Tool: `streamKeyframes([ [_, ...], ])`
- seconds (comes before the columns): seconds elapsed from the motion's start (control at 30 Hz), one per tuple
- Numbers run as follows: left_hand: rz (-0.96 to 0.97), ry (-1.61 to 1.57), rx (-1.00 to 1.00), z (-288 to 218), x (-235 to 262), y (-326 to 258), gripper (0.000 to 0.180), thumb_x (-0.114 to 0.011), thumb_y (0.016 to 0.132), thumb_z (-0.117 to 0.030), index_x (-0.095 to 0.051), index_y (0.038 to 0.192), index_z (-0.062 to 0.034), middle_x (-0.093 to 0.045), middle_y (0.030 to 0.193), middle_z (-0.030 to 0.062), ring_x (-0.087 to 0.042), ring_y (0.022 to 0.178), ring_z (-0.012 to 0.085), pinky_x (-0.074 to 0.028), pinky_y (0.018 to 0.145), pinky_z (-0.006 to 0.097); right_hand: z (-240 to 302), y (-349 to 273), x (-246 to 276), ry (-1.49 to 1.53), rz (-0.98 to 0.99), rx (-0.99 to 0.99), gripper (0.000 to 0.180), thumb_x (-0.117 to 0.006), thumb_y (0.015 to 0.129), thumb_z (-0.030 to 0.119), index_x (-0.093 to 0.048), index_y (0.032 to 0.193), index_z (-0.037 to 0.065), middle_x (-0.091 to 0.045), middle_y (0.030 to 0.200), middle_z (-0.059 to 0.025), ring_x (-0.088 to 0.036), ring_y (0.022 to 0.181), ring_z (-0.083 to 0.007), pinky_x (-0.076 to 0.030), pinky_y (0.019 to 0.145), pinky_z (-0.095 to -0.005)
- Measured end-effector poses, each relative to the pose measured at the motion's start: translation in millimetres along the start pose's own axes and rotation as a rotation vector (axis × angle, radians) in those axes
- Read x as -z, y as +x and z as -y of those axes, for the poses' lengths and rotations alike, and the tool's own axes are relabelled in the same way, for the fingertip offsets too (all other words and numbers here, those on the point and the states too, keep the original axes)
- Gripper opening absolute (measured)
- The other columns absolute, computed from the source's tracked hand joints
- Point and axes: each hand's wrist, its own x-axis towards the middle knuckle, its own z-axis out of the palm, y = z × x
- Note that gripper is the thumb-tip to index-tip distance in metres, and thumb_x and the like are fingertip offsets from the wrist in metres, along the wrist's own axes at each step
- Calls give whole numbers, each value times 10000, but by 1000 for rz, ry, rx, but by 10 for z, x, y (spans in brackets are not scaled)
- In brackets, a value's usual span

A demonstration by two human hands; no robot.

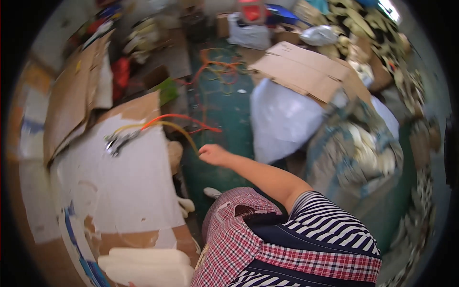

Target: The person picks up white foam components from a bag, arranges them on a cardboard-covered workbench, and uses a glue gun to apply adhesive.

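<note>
Head view is showing a big white cardboard sheet (119,191) that is lying flat at about 8 o'clock from the picture centre, and a pale sack (282,119) that is resting at 2 o'clock on the green floor (224,110).

A yellow cord (167,125) is running over the top edge of the sheet. Its long axis is going from 3 o'clock to 9 o'clock with a low arch, beside an orange cord (186,117).

The right hand (213,154) is reaching in near the centre, and its fingers are closing around the 3 o'clock end of the yellow cord.

A metal tool (117,141) is sitting on the sheet at the other end and is pointing to about 8 o'clock.

I am judging that the grasp is made, while the tool is not yet lifted or drawn off the sheet. The left hand is not showing.
</note>
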Motion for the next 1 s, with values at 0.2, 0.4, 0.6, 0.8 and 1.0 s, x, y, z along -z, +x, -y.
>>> streamKeyframes([
  [0.2,-81,231,-580,1061,922,1821,638,-604,841,-336,-375,1318,20,-452,1298,191,-480,1137,288,-418,953,386,-1325,-1797,2041,833,-657,-503,331,-585,862,281,-518,1117,80,-630,913,-93,-615,739,-193,-506,642,-318],
  [0.4,212,15,-449,970,710,1339,533,-602,811,-105,-422,1303,-10,-508,1227,153,-505,1078,250,-415,928,355,-2251,-1837,2921,1275,-997,-377,436,-674,800,315,-495,1128,91,-564,1051,-123,-566,821,-263,-488,656,-386],
  [0.6,565,346,-458,1509,-267,532,329,-675,742,-171,-629,1018,2,-620,865,41,-555,807,135,-470,741,283,-3549,-1705,4768,1413,-923,-339,410,-567,838,404,-535,1130,117,-597,1069,-75,-547,883,-204,-448,673,-354],
  [0.8,731,549,-330,1785,-242,-395,388,-675,739,-242,-624,1048,-13,-656,921,134,-626,862,244,-492,783,334,-3516,-908,5704,1254,-713,-434,535,-628,814,329,-480,1240,43,-556,1195,-132,-553,1065,-293,-507,831,-470],
  [1.0,588,571,-126,1913,65,-590,411,-651,756,-244,-604,1085,0,-652,972,142,-626,891,239,-485,811,322,-3029,34,5706,542,-852,-289,417,-661,797,255,-593,1045,-74,-627,1020,-123,-607,870,-231,-512,733,-363],
])
